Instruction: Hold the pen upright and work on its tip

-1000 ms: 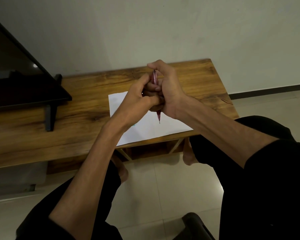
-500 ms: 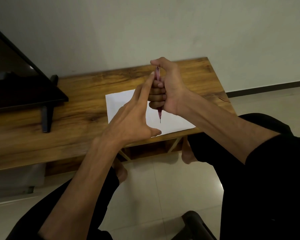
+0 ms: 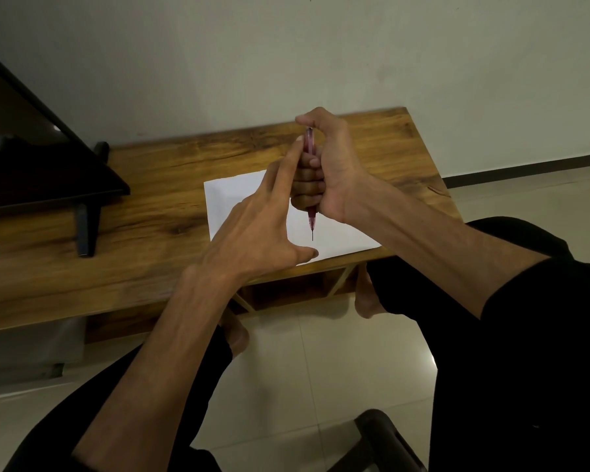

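Right hand [image 3: 324, 172]: fingers curled round a pink pen [image 3: 310, 185], upright, tip down (above the white paper [image 3: 338, 233] on the desk [image 3: 150, 212]). Left hand [image 3: 252, 240]: fingers straight, fingertip touching the pen's upper barrel.

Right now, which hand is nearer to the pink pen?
The right hand: it grips the pink pen in a fist, tip pointing down over the white paper. The left hand is beside it, fingers straight, one fingertip near the pen's upper end.

One head-worn wide-angle camera looks forward and steeply down, close over both forearms, onto the wooden surface [image 3: 157, 240] against the wall [image 3: 286, 56].
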